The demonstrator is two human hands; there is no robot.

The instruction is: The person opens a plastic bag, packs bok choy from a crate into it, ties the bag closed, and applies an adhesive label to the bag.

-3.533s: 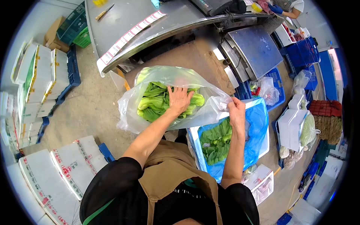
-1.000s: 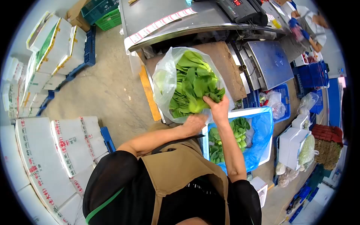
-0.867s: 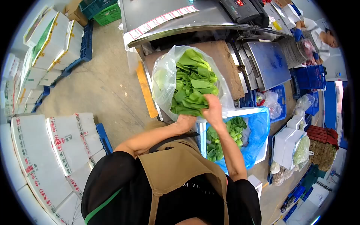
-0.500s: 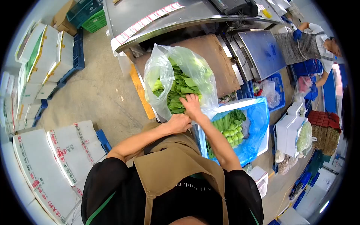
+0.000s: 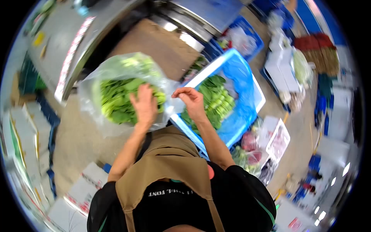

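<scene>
A clear plastic bag (image 5: 91, 91) stands wide at the mouth, filled with leafy green vegetables (image 5: 119, 94). On top of the leaves lies my left hand (image 5: 145, 105), fingers apart and slightly blurred, pressing down inside the bag. My right hand (image 5: 190, 101) pinches the right edge of the bag between thumb and fingers. Just right of the bag, a white foam box (image 5: 259, 92) lined with blue plastic film (image 5: 244, 73) holds more greens (image 5: 218, 98) with pale green stalks, below and beside my right hand.
A brown board (image 5: 160, 46) lies beyond the bag. At the upper left runs a metal table (image 5: 58, 42) with a label strip along its edge. A blue crate (image 5: 253, 38) with bagged goods sits past the foam box. White boxes (image 5: 83, 189) are stacked at lower left.
The view has turned right. My left hand has gone from the bag's near edge onto the greens; my right hand has left the greens and now grips the bag's right edge.
</scene>
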